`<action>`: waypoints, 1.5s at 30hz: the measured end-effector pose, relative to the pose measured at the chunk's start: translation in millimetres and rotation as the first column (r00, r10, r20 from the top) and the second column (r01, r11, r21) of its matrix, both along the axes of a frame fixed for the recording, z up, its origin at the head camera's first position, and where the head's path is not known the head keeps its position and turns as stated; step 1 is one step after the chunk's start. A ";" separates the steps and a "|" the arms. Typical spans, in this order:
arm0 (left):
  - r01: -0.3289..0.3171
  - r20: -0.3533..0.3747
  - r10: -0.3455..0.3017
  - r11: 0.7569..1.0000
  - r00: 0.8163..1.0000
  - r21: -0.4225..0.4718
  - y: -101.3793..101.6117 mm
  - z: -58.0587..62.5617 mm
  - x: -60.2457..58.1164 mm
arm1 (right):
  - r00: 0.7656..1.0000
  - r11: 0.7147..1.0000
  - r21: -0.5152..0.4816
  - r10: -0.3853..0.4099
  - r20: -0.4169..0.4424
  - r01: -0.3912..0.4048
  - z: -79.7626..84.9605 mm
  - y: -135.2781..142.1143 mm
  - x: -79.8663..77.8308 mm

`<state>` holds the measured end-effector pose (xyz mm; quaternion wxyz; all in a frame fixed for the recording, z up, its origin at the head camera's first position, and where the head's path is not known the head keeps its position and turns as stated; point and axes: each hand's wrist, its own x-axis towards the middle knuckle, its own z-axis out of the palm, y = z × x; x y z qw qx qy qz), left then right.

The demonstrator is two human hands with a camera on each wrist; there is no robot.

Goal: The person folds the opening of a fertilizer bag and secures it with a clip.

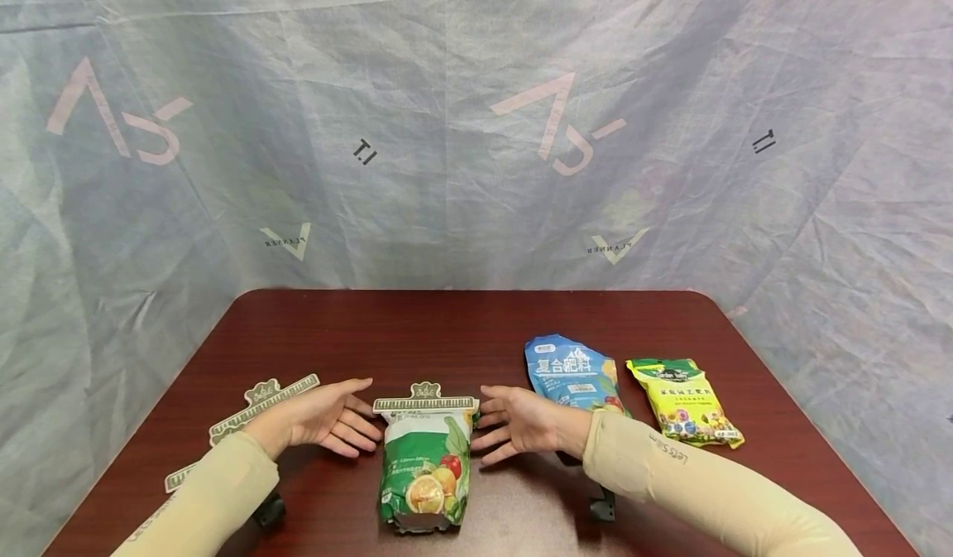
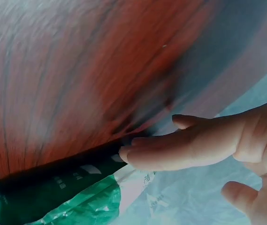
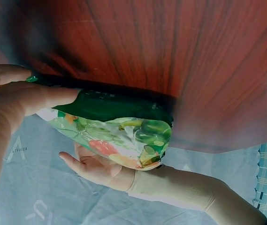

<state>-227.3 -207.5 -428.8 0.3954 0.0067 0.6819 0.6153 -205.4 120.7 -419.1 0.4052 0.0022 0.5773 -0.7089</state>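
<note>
Near the table's point(image 1: 447, 338) left edge lie two keyboard-patterned clips point(image 1: 264, 408), partly covered by the left arm's sleeve point(image 1: 212, 499). The left hand point(image 1: 328, 416) and right hand point(image 1: 521, 420), fingers loosely extended and parted, flank a green bag point(image 1: 424, 466) about midway between the side edges, a third clip point(image 1: 427, 405) across its top; contact is unclear. Rightward, a blue bag point(image 1: 569, 375) lies partly hidden by the right arm, and a yellow bag point(image 1: 685, 404) lies nearer the right edge.
</note>
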 end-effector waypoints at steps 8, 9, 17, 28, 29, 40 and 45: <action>0.019 -0.104 -0.033 0.992 0.994 -0.127 1.9 7.6 1.8 | 0.998 0.999 0.034 -0.005 -0.065 0.008 0.4 3.5 0.8; 0.017 -0.119 -0.034 0.990 0.992 -0.142 2.0 8.9 1.9 | 0.997 0.999 0.041 -0.006 -0.075 0.009 0.5 4.2 0.9; -0.023 -0.251 -0.050 0.960 0.967 -0.279 5.4 23.8 1.9 | 0.986 0.994 0.104 -0.003 -0.166 0.020 7.3 9.5 3.3; -0.114 -0.426 -0.064 0.919 0.903 -0.378 22.1 39.3 -3.9 | 0.957 0.983 0.180 0.082 -0.277 -0.032 29.2 18.5 6.6; -0.121 -0.443 -0.065 0.917 0.894 -0.379 24.7 40.3 -4.0 | 0.953 0.981 0.190 0.094 -0.287 -0.039 30.7 19.4 6.4; -0.197 -0.620 -0.074 0.913 0.781 -0.356 62.3 48.3 -9.5 | 0.904 0.966 0.247 0.166 -0.394 -0.070 44.0 27.6 2.3; -0.220 -0.652 -0.078 0.905 0.754 -0.363 77.3 48.3 -13.4 | 0.871 0.957 0.277 0.206 -0.445 -0.085 49.5 31.5 -2.4</action>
